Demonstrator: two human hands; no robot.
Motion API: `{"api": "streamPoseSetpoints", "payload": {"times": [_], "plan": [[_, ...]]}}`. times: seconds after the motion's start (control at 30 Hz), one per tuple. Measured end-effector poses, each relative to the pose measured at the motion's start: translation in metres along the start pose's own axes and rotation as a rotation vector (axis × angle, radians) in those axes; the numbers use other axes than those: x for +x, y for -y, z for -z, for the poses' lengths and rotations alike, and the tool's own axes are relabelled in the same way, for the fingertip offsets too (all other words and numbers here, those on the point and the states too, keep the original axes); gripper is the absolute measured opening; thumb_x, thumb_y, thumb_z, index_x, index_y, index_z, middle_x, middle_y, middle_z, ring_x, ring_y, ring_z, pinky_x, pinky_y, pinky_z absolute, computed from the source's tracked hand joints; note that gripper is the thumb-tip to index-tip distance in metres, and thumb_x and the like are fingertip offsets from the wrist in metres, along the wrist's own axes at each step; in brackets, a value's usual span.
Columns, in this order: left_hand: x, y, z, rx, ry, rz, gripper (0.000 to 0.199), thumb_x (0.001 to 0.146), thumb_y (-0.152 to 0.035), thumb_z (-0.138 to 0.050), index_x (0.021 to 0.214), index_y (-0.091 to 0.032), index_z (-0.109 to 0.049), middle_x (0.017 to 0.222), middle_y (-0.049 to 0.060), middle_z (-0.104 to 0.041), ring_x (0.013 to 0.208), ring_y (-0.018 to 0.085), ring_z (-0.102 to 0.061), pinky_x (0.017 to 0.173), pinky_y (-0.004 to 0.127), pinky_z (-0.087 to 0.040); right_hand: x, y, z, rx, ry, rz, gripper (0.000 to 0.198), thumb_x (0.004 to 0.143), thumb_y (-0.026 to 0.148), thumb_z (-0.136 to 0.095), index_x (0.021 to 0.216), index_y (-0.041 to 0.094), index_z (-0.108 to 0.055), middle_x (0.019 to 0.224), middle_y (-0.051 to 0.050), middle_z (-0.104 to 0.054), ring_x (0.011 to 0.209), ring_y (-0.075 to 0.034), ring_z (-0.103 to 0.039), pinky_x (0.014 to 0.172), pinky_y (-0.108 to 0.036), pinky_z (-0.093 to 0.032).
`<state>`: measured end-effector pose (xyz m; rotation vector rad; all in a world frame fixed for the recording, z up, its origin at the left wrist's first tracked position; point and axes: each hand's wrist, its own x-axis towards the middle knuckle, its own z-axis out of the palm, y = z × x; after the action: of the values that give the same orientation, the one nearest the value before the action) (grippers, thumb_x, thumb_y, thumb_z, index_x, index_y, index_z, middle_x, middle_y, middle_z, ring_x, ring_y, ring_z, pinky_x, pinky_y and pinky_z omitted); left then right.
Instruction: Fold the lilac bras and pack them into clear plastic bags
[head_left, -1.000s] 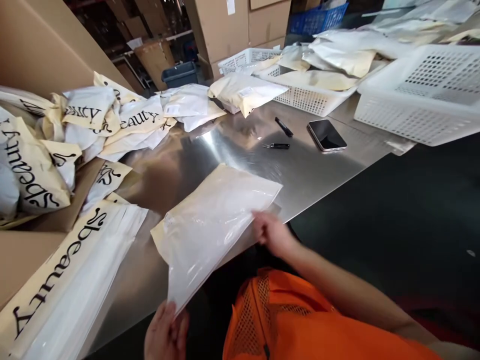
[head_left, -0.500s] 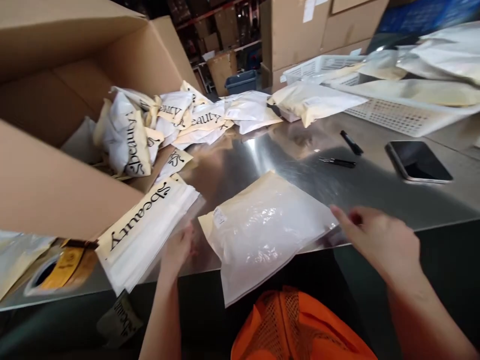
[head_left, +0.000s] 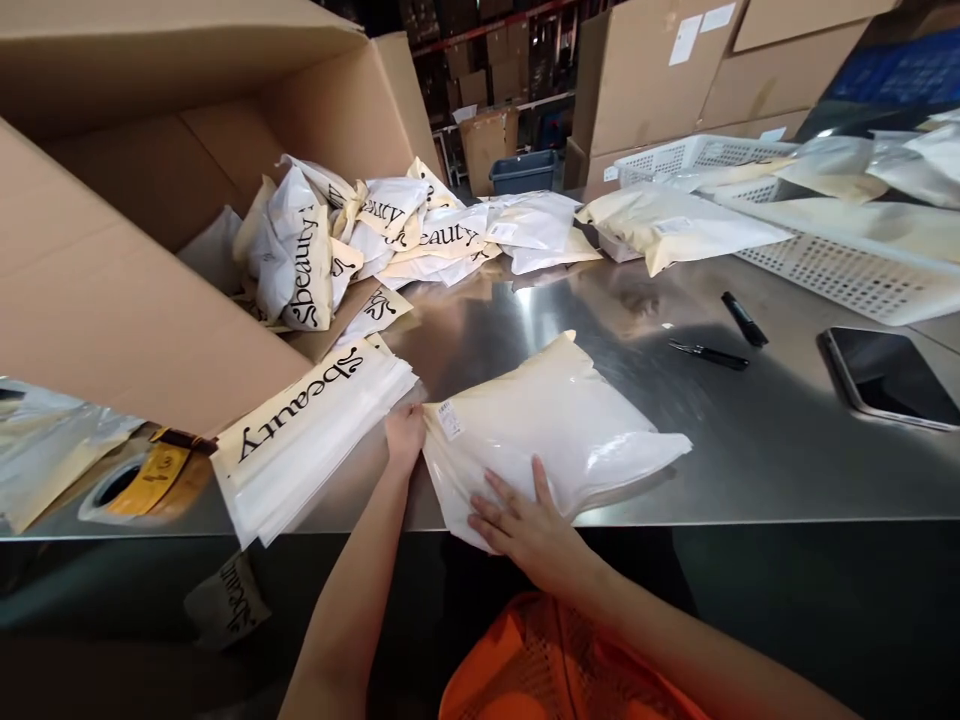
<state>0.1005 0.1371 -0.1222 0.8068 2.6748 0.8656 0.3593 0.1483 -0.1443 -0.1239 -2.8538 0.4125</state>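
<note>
A cream plastic packet (head_left: pixel 555 430) lies flat on the steel table (head_left: pixel 787 450), its near corner overhanging the table's front edge; the right hand (head_left: pixel 525 525) rests on that near corner with fingers spread and palm down, pressing rather than gripping; the left hand (head_left: pixel 405 437) sits at the packet's nine o'clock edge, touching it beside the small white label (head_left: pixel 450 420), but whether its fingers pinch the edge or only press it cannot be told, since they are curled out of sight. Just past the left hand, at nine o'clock from the packet, lies a stack of flat printed bags (head_left: pixel 315 440) lettered "Sbeauty", near the packet but not touching it; at ten o'clock a large cardboard box (head_left: pixel 135 300) lies open on its side with filled printed bags (head_left: pixel 315 250) spilling onto the table. At two o'clock from the packet, well apart, lie a black pen (head_left: pixel 709 353) and a black marker (head_left: pixel 744 319); at three o'clock a phone (head_left: pixel 889 375) lies face up; beyond these a white plastic basket (head_left: pixel 840 270) holds more cream packets (head_left: pixel 675 230).
</note>
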Motion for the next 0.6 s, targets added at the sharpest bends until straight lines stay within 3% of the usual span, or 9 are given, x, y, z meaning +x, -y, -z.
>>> {"api": "streamPoseSetpoints", "payload": {"times": [0.13,0.2,0.27,0.33,0.43,0.53,0.6], "plan": [[-0.001,0.0,0.007,0.01,-0.053,0.001,0.036,0.094,-0.03,-0.038,0.089,-0.015,-0.07,0.087,0.014,-0.072,0.089,0.027,-0.067,0.082,0.035,-0.049,-0.008,0.008,0.005,-0.001,0.016,0.053,0.048,0.096,0.034,-0.053,0.144,0.038,-0.046,0.149,-0.001,-0.044,0.143,-0.037,-0.032,0.115,-0.074,-0.009],[-0.012,-0.01,0.015,0.004,-0.094,-0.015,0.038,0.094,-0.032,-0.039,0.113,-0.011,-0.065,0.104,0.018,-0.07,0.101,0.03,-0.065,0.09,0.04,-0.048,-0.009,0.013,0.022,-0.006,-0.01,0.131,0.054,0.093,0.05,-0.054,0.145,0.036,-0.046,0.149,-0.002,-0.043,0.142,-0.037,-0.033,0.117,-0.069,-0.012],[-0.03,-0.024,0.021,0.009,-0.181,-0.1,0.052,0.094,-0.037,-0.04,0.137,-0.009,-0.049,0.133,0.023,-0.056,0.123,0.035,-0.054,0.103,0.049,-0.04,-0.003,0.007,0.049,-0.045,-0.076,0.119,0.056,0.094,0.057,-0.046,0.147,0.036,-0.044,0.151,-0.002,-0.041,0.143,-0.035,-0.032,0.118,-0.067,-0.009],[-0.053,-0.038,0.02,0.072,-0.235,-0.334,0.062,0.093,-0.044,-0.043,0.147,-0.012,-0.039,0.151,0.023,-0.037,0.14,0.04,-0.033,0.112,0.06,-0.024,0.009,-0.01,0.076,-0.15,-0.152,-0.07,0.057,0.096,0.053,-0.042,0.15,0.035,-0.038,0.157,-0.005,-0.03,0.146,-0.038,-0.023,0.112,-0.074,-0.002],[-0.083,-0.051,0.005,0.233,-0.112,-0.708,0.061,0.09,-0.051,-0.051,0.146,-0.029,-0.044,0.159,0.014,-0.028,0.146,0.048,-0.009,0.106,0.078,-0.003,0.025,-0.049,0.097,-0.27,-0.084,-0.409,0.08,0.084,0.067,-0.056,0.152,0.034,-0.032,0.162,-0.012,-0.011,0.146,-0.051,-0.003,0.093,-0.088,0.003],[-0.097,-0.051,-0.017,0.323,0.052,-0.738,0.057,0.09,-0.052,-0.05,0.145,-0.039,-0.043,0.16,0.01,-0.027,0.144,0.053,-0.005,0.096,0.086,-0.003,0.029,-0.077,0.087,-0.223,0.076,-0.516,0.1,0.071,0.081,-0.059,0.153,0.035,-0.027,0.163,-0.013,-0.006,0.144,-0.055,0.002,0.086,-0.091,0.0],[-0.098,-0.048,-0.024,0.361,0.088,-0.706,0.058,0.091,-0.054,-0.047,0.147,-0.04,-0.04,0.161,0.009,-0.025,0.144,0.054,-0.007,0.095,0.087,-0.008,0.026,-0.083,0.076,-0.198,0.088,-0.526,0.101,0.071,0.084,-0.055,0.154,0.037,-0.023,0.163,-0.011,-0.004,0.144,-0.053,0.004,0.088,-0.09,-0.002]]}}
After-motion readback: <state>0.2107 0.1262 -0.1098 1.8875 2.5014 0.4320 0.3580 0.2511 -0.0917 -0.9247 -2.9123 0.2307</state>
